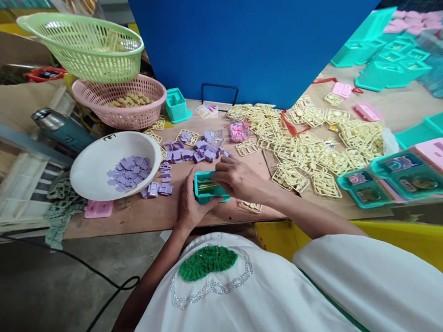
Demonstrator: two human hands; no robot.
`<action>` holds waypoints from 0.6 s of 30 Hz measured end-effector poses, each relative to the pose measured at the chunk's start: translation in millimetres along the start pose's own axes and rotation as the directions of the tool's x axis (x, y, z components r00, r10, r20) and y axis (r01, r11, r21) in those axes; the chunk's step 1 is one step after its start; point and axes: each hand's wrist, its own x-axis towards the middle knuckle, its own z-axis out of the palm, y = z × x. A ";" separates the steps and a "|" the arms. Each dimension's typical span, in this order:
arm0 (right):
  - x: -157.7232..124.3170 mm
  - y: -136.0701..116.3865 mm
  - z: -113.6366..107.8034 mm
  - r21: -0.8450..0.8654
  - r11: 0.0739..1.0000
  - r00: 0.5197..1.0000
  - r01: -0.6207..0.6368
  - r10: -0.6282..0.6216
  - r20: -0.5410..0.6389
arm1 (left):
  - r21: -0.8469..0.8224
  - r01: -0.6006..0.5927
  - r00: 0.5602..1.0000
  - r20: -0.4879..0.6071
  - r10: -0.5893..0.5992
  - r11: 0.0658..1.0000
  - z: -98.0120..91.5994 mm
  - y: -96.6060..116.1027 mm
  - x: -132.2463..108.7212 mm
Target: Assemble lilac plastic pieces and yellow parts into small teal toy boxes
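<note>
My left hand (189, 203) grips the left side of a small teal plastic box (207, 186) at the near edge of the wooden table (141, 216). My right hand (238, 177) rests on the box's right side, fingers curled over its top, pressing a cream plastic piece into it. Loose purple plastic pieces (190, 152) lie just beyond the box. A heap of cream plastic frames (304, 144) spreads to the right of my right hand.
A white bowl (91, 171) with purple pieces sits at left, a pink basket (124, 99) and green basket (85, 43) behind it. Teal and pink toy boxes (406, 177) stand at right. A blue panel (257, 35) rises behind the table. A yellow bin (423, 247) stands below.
</note>
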 end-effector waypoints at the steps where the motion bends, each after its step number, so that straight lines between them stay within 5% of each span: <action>1: -1.7 0.9 -2.1 0.027 1.000 1.000 -0.010 0.010 -0.021 | 0.004 0.003 1.000 0.002 -0.003 1.000 -1.2 0.2 0.4; 6: -13.2 3.3 -7.9 0.117 0.992 0.984 -0.046 0.065 -0.165 | -0.001 0.016 1.000 0.009 -0.016 1.000 -3.2 -1.6 0.8; 12: -18.1 -0.6 -0.6 0.101 0.995 0.988 0.011 0.005 -0.153 | -0.006 0.033 0.999 0.016 -0.032 0.999 0.8 -2.0 -2.6; 18: -11.7 -1.3 -13.9 0.246 0.968 0.943 -0.050 0.127 -0.307 | 0.079 -0.010 1.000 -0.002 0.010 0.997 -12.7 0.9 -16.7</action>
